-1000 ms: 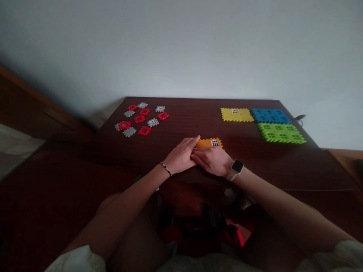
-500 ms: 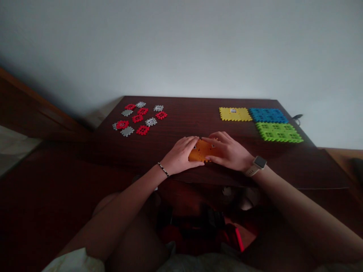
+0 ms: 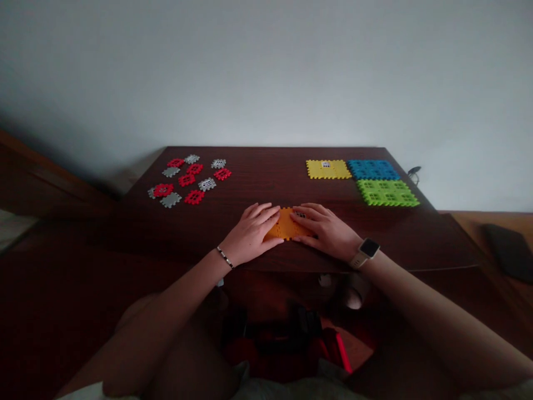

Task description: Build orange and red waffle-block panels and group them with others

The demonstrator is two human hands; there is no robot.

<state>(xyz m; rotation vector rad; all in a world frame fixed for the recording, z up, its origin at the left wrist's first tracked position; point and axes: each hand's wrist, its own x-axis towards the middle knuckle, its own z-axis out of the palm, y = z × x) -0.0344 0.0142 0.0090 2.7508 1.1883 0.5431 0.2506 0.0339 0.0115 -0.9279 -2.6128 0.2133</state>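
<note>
An orange panel of interlocking toothed tiles (image 3: pixel 286 223) lies near the front edge of the table, with a seam visible across it. My left hand (image 3: pixel 249 232) holds its left end, fingers over the top and thumb along the near edge. On the right end rests my right hand (image 3: pixel 330 230), its thumb at the near side and fingers laid across the top. A small window piece (image 3: pixel 300 215) shows partly under the right fingers. Both outer ends of the panel are hidden by my hands.
Loose red tiles (image 3: pixel 194 197) and grey tiles (image 3: pixel 170 200) lie scattered at the left of the dark table (image 3: pixel 266 178). A yellow panel (image 3: pixel 339 170), a blue panel (image 3: pixel 373 169) and a green panel (image 3: pixel 388 193) sit at the right. A wall (image 3: pixel 266 72) stands behind.
The view has turned slightly right. My right hand has settled flatter over the panel's right end, and more of the orange middle shows between my hands.
</note>
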